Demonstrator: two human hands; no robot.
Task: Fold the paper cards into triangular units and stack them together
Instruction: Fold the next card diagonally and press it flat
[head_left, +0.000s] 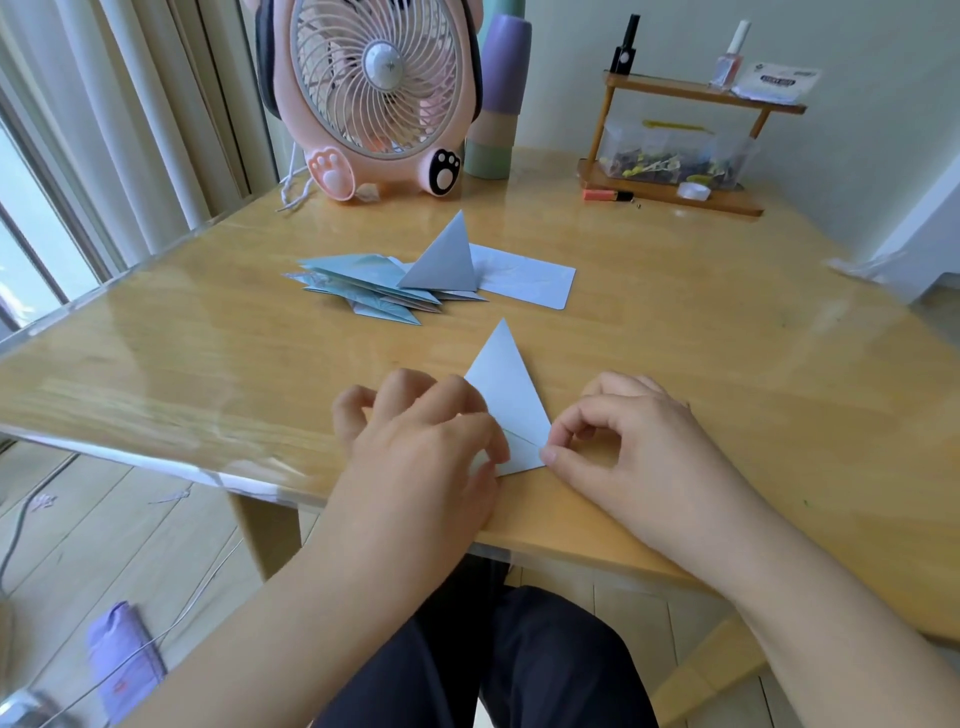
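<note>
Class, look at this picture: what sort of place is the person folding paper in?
Probably a room at home: a wooden table by a curtained window, with a pink animal-shaped desk fan and nail polish bottles on a small shelf.

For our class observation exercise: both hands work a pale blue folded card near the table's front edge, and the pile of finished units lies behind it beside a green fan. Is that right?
One detail is wrong: the fan is pink, not green, as the head view shows. The left hand and right hand do work the folded card, with the pile behind it.

Bare table (675, 332) right of the folded pile (374, 286).
</note>
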